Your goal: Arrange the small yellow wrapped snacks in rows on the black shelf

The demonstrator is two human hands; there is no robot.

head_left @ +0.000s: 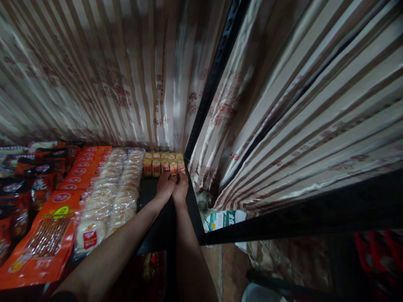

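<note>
Small yellow packets with red labels stand in short rows at the back right corner of a black shelf. My left hand and my right hand are side by side at the front row, nearly touching. The fingers of both are bent in and closed around a yellow packet near the row's right end. Its lower part is hidden behind my fingers. To the left of the rows lie two columns of clear-wrapped, pale round cakes or breads.
Orange snack bags and dark-and-orange bags fill the shelf's left. A black slotted upright post rises at the corner. Pleated printed curtains hang behind. A green-and-white package sits right of the shelf, beside a black rail.
</note>
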